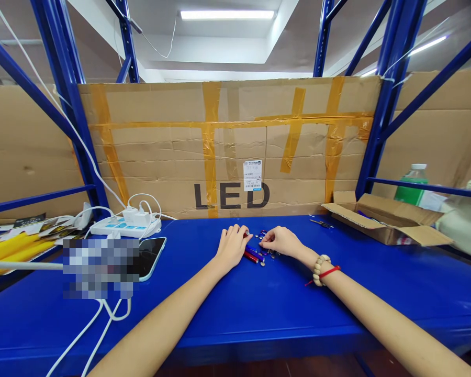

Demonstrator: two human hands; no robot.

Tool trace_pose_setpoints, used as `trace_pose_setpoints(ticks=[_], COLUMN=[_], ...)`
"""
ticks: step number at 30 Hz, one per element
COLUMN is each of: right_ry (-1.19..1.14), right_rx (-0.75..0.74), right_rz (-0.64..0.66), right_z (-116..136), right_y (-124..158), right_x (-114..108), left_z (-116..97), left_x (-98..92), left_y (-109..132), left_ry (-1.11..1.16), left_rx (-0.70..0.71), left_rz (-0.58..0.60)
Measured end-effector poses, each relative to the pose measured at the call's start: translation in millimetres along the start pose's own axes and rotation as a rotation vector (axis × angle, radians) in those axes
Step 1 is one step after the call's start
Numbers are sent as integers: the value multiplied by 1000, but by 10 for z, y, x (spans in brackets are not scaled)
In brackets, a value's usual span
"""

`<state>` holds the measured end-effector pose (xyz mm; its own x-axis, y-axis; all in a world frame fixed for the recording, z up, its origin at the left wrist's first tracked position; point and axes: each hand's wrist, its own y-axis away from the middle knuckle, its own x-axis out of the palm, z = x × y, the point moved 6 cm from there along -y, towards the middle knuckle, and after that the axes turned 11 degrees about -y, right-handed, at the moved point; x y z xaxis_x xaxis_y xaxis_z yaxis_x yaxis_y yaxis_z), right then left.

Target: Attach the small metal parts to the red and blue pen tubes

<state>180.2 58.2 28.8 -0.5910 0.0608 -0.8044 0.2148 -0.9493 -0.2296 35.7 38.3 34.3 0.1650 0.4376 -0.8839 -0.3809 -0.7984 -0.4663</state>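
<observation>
1. Left hand (232, 245) half-curled, right hand (281, 242) pinched; from here, I cannot tell what either grips.
2. Between them, slim red tube (251, 257), glossy blue tubes (255, 252), round metallic bits (262, 264).
3. Beneath, smooth blue tabletop (259, 309); behind, creased cardboard (172, 157).

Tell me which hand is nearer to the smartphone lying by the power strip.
Left. The left hand is to the right of the smartphone, not touching it; the right hand is farther right, beyond the small red cylinder.
</observation>
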Motion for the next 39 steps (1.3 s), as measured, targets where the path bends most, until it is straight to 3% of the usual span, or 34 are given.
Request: trace_pose_setpoints(ticks=[13, 22, 28, 39], right_ry=[-50, -4, 19, 185], right_rx=[-66, -86, -134, -202], right_rz=[34, -47, -11, -50], right_z=[-36, 40, 95, 137], right_y=[-34, 3, 13, 43], right_x=[66, 20, 45, -9], left_z=[-13, -6, -11, -11], left_x=[-16, 5, -6, 0], left_y=[2, -6, 1, -4], left_ry=[-18, -36, -39, -35], left_rx=[-1, 6, 1, 0], left_rz=[17, 13, 18, 8])
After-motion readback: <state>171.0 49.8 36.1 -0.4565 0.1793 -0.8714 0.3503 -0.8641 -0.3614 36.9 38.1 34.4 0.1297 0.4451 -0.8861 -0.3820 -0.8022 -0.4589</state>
